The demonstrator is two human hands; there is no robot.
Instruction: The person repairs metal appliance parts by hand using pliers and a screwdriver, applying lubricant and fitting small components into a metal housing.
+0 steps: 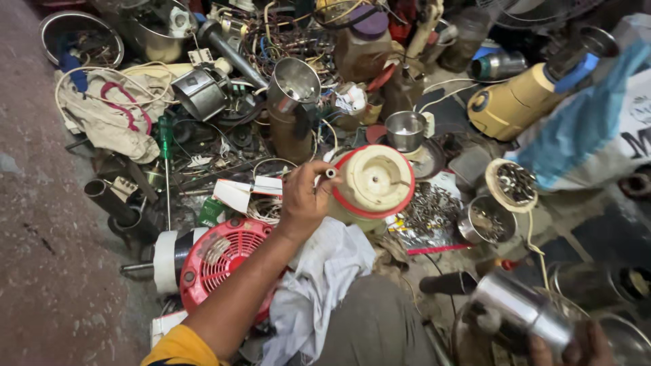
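My left hand (305,196) reaches to the middle of the pile and grips the edge of a cream plastic base with a red rim (373,181), tipped on its side. A small white tube end pokes out by my fingers. Just below my forearm lies a red vented motor cover (220,261) and a white cloth (325,278). At the lower right my right hand (573,349) holds a shiny steel jar (522,313) from beneath; only the fingers show.
The floor is heaped with parts: a steel cup (293,83), a yellow mixer body (512,102), a green-handled screwdriver (166,159), tangled wires (285,37), steel bowls of small screws (489,220), a blue and white sack (597,122). Bare concrete (41,224) lies at left.
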